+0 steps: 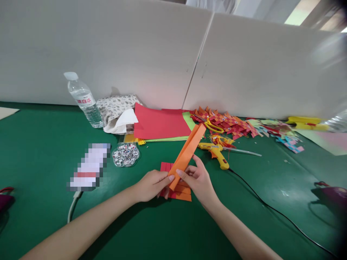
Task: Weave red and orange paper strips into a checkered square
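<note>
Both hands grip a folded strip of orange paper (187, 151) that slants up and to the right above the table. My left hand (153, 184) pinches its lower left edge between thumb and fingers. On the other side, my right hand (199, 178) has its thumb on the front of the strip and its fingers behind. Below the strip are slit red paper (165, 167) and orange paper strips (184, 196), partly covered by the hands. Whether my left fingers also touch these lower pieces I cannot tell.
A yellow glue gun (222, 159) with a black cord lies to the right, near yellow-handled scissors (214, 126) and woven red-orange paper pieces (227, 124). Red sheets (159, 124), a bag of googly eyes (126, 155), a phone (90, 168) and a water bottle (85, 101) are left.
</note>
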The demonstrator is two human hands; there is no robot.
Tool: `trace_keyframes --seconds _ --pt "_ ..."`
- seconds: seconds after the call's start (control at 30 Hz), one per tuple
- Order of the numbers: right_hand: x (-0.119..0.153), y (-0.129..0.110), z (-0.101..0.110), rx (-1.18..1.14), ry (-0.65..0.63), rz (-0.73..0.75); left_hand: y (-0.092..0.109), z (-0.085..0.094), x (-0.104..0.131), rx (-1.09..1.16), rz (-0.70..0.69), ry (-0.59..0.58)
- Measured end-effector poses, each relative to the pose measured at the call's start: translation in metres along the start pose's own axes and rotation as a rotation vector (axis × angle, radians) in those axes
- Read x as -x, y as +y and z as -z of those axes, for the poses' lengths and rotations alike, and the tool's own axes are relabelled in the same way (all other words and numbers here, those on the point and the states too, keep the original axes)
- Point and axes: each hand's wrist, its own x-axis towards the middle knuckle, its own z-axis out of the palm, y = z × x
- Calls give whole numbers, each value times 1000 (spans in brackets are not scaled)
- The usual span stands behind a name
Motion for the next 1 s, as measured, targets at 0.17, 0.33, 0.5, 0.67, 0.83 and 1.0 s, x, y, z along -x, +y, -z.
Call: trace_keyframes --seconds 0.17,0.33,0.5,0.67,0.83,1.0 --pt "0 -3 1 -34 -48 -51 -1 0 0 31 -11 -3" --pt "2 0 0 115 13 41 0 0 -1 10 -10 19" --pt "5 7 -2 183 32 93 -2 1 -2 70 7 -7" --pt "7 7 -2 171 -4 88 -3 1 0 132 12 -2" --pt "9 6 -3 151 -113 89 -4 -1 -1 110 -10 55" --pt "7 2 -5 70 -32 64 -5 -4 -4 55 -26 164"
